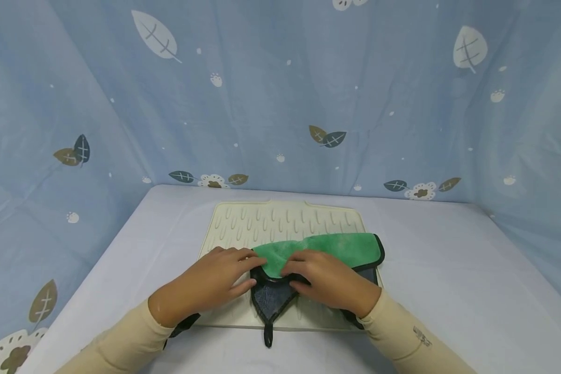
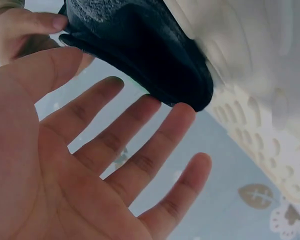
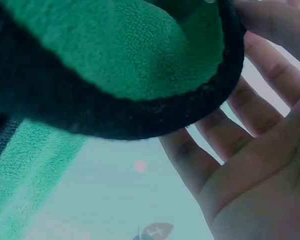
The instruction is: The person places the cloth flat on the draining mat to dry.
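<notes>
A two-sided towel, green on one face and dark grey on the other with black edging, lies partly folded over on a cream ribbed mat. Its black hanging loop points toward me past the mat's near edge. My right hand pinches the towel's black edge between thumb and fingers. My left hand is at the towel's left end, and in the left wrist view its spread, fairly straight fingers touch the edging. My forearms hide parts of the towel's near side.
The mat rests on a table with a white cover. A blue curtain printed with leaves and flowers hangs behind the table and along both sides. Dark edging shows beneath my left forearm.
</notes>
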The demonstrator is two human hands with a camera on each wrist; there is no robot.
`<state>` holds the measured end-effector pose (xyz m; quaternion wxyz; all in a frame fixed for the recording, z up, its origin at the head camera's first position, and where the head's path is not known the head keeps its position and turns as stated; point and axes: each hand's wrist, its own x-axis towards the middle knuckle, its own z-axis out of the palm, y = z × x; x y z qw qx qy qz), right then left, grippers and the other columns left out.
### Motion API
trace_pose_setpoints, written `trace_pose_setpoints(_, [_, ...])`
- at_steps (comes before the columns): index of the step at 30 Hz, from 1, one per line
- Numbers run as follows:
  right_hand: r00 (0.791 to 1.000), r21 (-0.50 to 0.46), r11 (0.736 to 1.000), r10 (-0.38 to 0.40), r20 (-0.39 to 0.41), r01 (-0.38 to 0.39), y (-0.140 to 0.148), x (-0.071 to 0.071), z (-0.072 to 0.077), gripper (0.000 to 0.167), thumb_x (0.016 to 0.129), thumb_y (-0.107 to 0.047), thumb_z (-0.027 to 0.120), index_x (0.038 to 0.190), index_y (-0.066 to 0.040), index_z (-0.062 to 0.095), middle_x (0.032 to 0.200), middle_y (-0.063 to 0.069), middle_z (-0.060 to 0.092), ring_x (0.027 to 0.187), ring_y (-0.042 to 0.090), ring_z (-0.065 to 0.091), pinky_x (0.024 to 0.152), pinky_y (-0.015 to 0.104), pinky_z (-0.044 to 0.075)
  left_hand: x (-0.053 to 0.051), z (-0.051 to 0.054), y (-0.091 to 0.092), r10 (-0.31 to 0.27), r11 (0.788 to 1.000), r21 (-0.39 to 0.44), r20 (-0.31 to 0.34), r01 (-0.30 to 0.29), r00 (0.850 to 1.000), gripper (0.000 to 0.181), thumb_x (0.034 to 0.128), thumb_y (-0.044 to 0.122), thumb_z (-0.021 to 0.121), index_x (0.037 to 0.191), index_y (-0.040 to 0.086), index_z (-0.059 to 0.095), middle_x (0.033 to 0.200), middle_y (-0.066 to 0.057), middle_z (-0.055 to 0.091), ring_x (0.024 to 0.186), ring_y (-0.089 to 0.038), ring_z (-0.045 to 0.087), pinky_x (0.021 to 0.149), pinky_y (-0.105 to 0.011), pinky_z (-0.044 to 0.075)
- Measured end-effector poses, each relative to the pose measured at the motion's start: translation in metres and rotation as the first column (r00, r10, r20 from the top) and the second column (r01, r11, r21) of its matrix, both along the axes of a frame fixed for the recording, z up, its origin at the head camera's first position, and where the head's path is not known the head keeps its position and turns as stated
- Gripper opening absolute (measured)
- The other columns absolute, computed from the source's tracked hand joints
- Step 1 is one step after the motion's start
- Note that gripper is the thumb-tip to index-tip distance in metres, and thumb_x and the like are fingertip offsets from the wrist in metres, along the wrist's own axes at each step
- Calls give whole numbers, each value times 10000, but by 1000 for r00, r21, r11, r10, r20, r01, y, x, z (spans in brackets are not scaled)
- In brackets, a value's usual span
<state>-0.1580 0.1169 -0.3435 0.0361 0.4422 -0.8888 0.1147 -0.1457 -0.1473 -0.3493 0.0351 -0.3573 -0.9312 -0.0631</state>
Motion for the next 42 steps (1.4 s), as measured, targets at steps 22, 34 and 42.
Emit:
trace_pose_setpoints(22, [993,-78,995,-62,-102,54,1,-5,-7,107,884,-199,774,988,-198,745,899,-63,642,744,35,595,637,203,495,0,-8,6,-80,997,20,-33,81,996,272,947,344,688,1188,219,686,1157,60,671,1060,-123,659,864,-419,521])
trace_pose_setpoints(34, [992,-149,989,-25,-123,6,5,-4,0,33,942,-195,692,965,-191,716,942,-63,636,817,53,594,694,234,515,-3,-12,5,18,1000,25,-121,-15,992,304,911,350,733,1177,213,680,1125,24,665,960,-154,687,812,-426,545])
trace_pose_setpoints(42, [993,-239,970,15,-114,-42,5,-2,6,63,916,-129,636,947,-175,665,935,-58,637,764,35,558,671,222,491,-7,-16,4,97,995,-11,-192,-101,977,430,886,349,757,1263,173,650,1137,-21,679,942,-195,700,732,-403,550])
